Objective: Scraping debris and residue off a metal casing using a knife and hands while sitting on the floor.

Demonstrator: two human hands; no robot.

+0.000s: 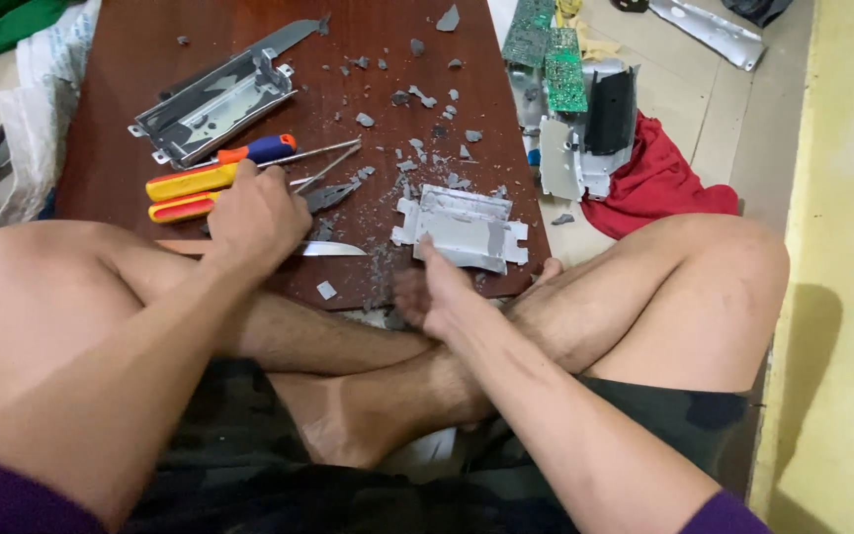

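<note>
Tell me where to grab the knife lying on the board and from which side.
Probably the handle end. The knife lies flat with its blade pointing right; the handle is hidden under the left hand. Come from the left, above the handle, away from the tip. The right hand is nearer the blade, by the grey plate.

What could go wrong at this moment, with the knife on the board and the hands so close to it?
The knife lies bare on the wooden board, its blade right beside the left hand and close to the person's shins; a slip could cut. Grey shards litter the board near bare legs and might scratch. The right hand is blurred next to the flat metal plate, whose notched edges look sharp.
</note>
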